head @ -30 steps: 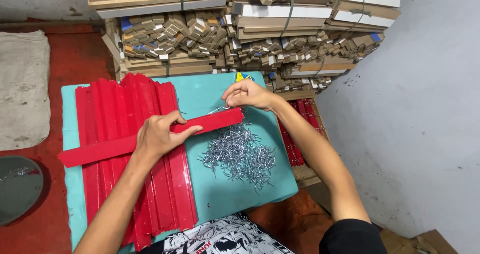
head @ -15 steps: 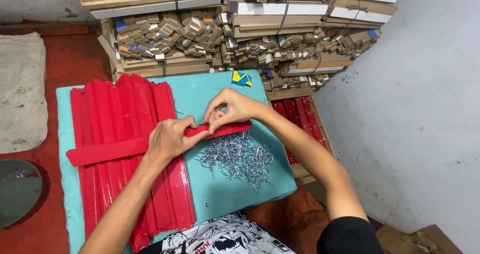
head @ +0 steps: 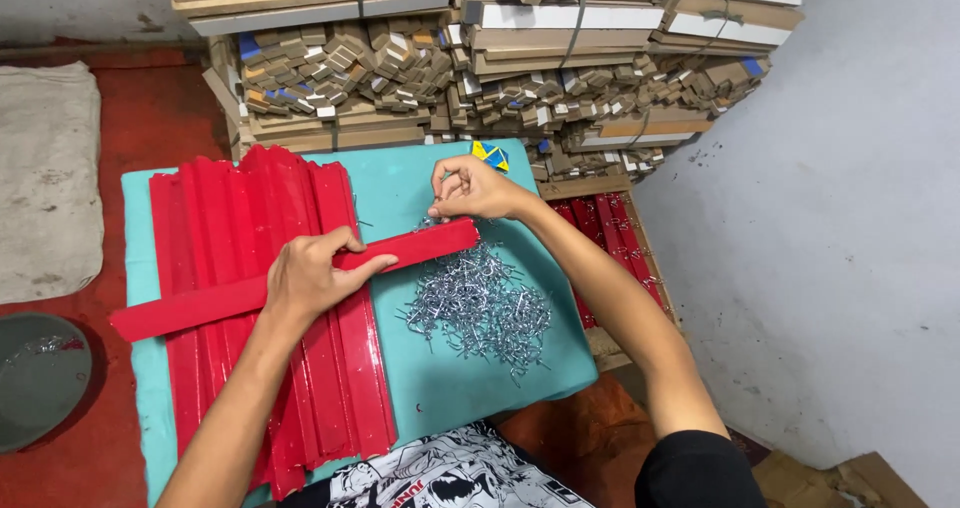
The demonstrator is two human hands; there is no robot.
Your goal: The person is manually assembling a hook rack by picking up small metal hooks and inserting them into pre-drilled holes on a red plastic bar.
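My left hand (head: 312, 274) presses down on a long red strip (head: 190, 305) that lies crosswise over a stack of red strips (head: 250, 218) on the teal mat (head: 440, 368). My right hand (head: 474, 189) is at the strip's right end, fingers pinched on a small metal clip over it. A loose pile of shiny metal clips (head: 480, 308) lies on the mat just below that end.
Bundles of brown cardboard strips (head: 420, 58) are stacked behind the mat. More red strips with clips sit in a box (head: 615, 228) to the right. A grey cloth (head: 45, 178) and a round grey dish (head: 35, 373) lie left. White wall (head: 850, 218) at right.
The right hand went from the strip's far end to its middle, then back to the right end with a clip. The left hand stayed pressed on the strip.
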